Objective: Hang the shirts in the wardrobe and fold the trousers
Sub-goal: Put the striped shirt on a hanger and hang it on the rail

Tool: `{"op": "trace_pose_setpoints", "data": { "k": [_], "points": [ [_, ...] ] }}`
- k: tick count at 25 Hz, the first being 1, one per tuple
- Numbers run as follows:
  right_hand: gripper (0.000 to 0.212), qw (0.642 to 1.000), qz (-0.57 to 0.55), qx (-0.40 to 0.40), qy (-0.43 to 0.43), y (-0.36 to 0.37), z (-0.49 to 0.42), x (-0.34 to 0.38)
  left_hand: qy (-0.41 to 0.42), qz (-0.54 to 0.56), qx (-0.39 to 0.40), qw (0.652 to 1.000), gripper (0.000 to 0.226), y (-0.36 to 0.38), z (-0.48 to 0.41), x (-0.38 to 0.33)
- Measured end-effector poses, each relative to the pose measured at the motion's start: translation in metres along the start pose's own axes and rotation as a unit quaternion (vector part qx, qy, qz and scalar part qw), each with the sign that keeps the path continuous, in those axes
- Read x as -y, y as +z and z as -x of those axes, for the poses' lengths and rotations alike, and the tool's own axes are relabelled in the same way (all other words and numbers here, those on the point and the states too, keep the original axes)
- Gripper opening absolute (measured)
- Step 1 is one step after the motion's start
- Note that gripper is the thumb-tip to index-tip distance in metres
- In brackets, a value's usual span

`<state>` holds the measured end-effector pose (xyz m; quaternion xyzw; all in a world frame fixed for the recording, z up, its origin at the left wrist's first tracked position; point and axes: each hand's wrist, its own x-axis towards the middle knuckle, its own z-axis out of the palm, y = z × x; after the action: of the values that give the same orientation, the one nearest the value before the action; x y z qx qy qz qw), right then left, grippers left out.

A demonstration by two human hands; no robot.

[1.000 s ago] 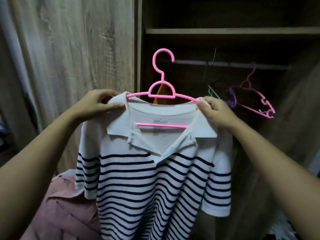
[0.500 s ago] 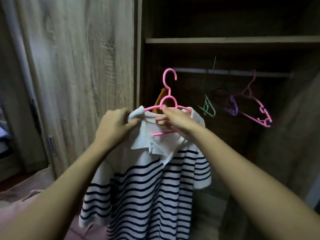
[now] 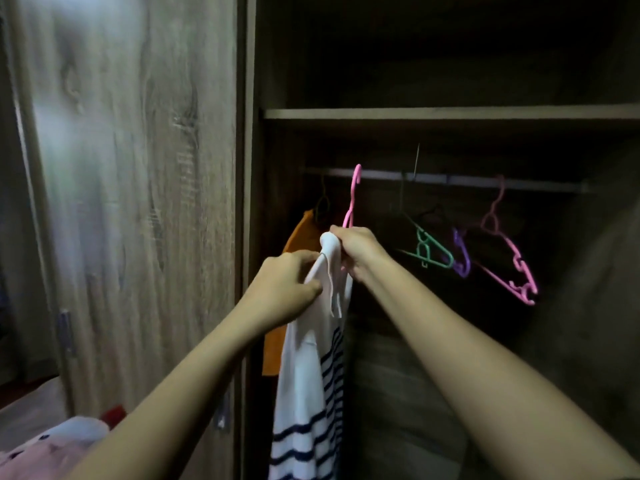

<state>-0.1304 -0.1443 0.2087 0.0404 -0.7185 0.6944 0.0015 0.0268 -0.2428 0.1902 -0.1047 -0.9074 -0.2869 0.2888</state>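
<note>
Shirt (image 3: 311, 368) now edge-on inside wardrobe (image 3: 433, 114)

Pink garment with dark spots (image 3: 45, 452) at lower left, small red item (image 3: 114, 413) just behind it

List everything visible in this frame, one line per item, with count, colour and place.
Striped shirt: 1, white with navy stripes, held up in front of the wardrobe opening, on the pink hanger.
Pink hanger: 1, pink, hook raised at rail height; whether it has caught the rail cannot be told.
Orange garment: 1, orange, hanging at the rail's left end.
Rail: 1, grey, across the wardrobe below the shelf.
Empty hangers: 3, green, purple, pink, hanging right of centre.
Shelf: 1, wood, above the rail.
Wardrobe door: 1, wood grain, left.
Pink clothes: a pile, bottom left.
Left hand: 1, gripping the shirt collar.
Right hand: 1, gripping the hanger top and the shirt.
</note>
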Motion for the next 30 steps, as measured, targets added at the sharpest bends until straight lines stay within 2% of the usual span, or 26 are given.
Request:
{"op": "trace_pose_setpoints", "data": {
  "k": [3, 7, 11, 17, 23, 25, 27, 30],
  "points": [
    [0.041, 1.000, -0.006, 0.004, -0.029, -0.009, -0.016, 0.009, 0.012, 0.071, 0.004, 0.997, 0.047, 0.019, -0.021, 0.004],
    [0.015, 0.996, -0.022, 0.042, -0.071, -0.013, -0.052, 0.018, 0.014, 0.090, -0.006, 0.996, 0.034, 0.040, -0.064, 0.010],
    [0.013, 0.996, -0.017, 0.038, -0.083, -0.012, -0.093, 0.031, -0.011, 0.070, -0.031, 0.997, 0.031, 0.052, -0.109, 0.016],
    [0.033, 0.998, 0.017, 0.031, -0.053, -0.010, -0.147, 0.031, -0.005, 0.055, -0.019, 0.998, 0.037, 0.077, -0.154, 0.034],
    [0.027, 0.994, 0.077, 0.056, -0.051, -0.032, -0.146, 0.012, 0.009, 0.055, 0.000, 0.998, 0.036, 0.117, -0.149, 0.048],
    [0.029, 0.991, 0.096, 0.057, -0.067, -0.035, -0.146, 0.012, 0.016, 0.050, -0.022, 0.998, 0.032, 0.119, -0.145, 0.044],
    [0.032, 0.987, 0.129, 0.040, -0.092, -0.034, -0.141, 0.012, 0.009, 0.039, -0.083, 0.996, 0.032, 0.114, -0.144, 0.041],
    [0.038, 0.958, 0.239, -0.015, -0.161, -0.032, -0.124, 0.013, -0.059, 0.025, -0.190, 0.980, 0.040, 0.108, -0.137, 0.054]
  ]
}}
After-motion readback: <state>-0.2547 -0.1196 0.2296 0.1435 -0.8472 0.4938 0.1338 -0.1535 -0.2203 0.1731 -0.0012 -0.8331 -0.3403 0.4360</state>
